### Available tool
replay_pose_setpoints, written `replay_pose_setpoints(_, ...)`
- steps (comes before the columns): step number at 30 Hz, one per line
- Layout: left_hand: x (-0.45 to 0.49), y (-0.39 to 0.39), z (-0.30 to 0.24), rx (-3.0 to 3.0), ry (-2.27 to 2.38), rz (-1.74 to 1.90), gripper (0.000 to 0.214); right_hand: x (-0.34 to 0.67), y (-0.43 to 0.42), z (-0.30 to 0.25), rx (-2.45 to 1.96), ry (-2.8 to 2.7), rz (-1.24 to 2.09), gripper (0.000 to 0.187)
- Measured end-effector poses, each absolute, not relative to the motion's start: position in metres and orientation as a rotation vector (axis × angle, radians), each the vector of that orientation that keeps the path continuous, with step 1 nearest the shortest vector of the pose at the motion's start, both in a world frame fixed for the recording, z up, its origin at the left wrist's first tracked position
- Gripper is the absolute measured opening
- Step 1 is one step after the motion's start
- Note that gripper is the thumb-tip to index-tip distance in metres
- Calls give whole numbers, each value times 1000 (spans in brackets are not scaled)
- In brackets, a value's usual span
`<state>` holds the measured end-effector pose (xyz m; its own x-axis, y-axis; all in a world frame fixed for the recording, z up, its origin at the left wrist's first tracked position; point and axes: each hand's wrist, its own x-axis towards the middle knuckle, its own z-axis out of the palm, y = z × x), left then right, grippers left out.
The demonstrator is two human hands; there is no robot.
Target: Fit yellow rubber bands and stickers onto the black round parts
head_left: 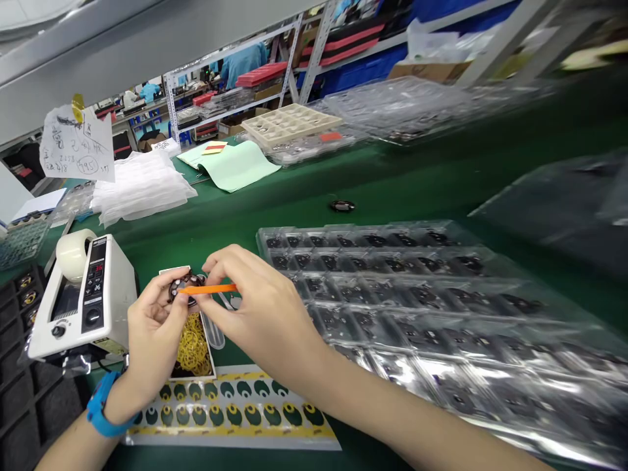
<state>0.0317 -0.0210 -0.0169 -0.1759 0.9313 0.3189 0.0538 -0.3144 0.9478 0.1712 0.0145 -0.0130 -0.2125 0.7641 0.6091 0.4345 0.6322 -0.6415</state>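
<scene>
Pinched in my left hand (157, 327) is a small round black part (189, 286) with shiny spots. My right hand (260, 307) grips a thin orange stick (209, 289), whose tip lies across the face of the part. Below my hands stands a white box (212, 366) holding yellow rings (193, 348). A sheet of die-cut stickers (235, 432), yellow and dark green, lies under my forearms. Beside the box are clear plastic pieces (214, 332), partly hidden by my right hand.
A white tape dispenser (118, 288) stands left, next to a black compartment tray (19, 386). Clear trays of black parts (392, 275) fill the right. One loose black part (342, 205) lies behind them. Papers (142, 183) and a cream tray (289, 123) are at the back.
</scene>
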Motion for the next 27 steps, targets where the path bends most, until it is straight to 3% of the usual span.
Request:
replay_pose_setpoints(5,31,-24,-15,1320,1125,1578,14,172,21,-6,-889,-1843,783,6)
replay_pose_setpoints(8,32,-25,-15,1323,1111,1583,14,171,26,-3,-826,-1852,939,15)
replay_pose_setpoints(16,34,-25,-17,1407,1143,1600,17,170,29,-4,-789,-1903,953,21)
replay_pose_setpoints(20,27,-19,-9,1585,1226,1452,13,172,29,-8,-767,-1954,686,20)
replay_pose_setpoints(25,12,-15,5,1834,1423,1478,6,174,23,-10,-496,-1903,-25,4)
replay_pose_setpoints(27,9,-16,7,1737,1465,1510,5,177,18,-10,-395,-1812,-244,8)
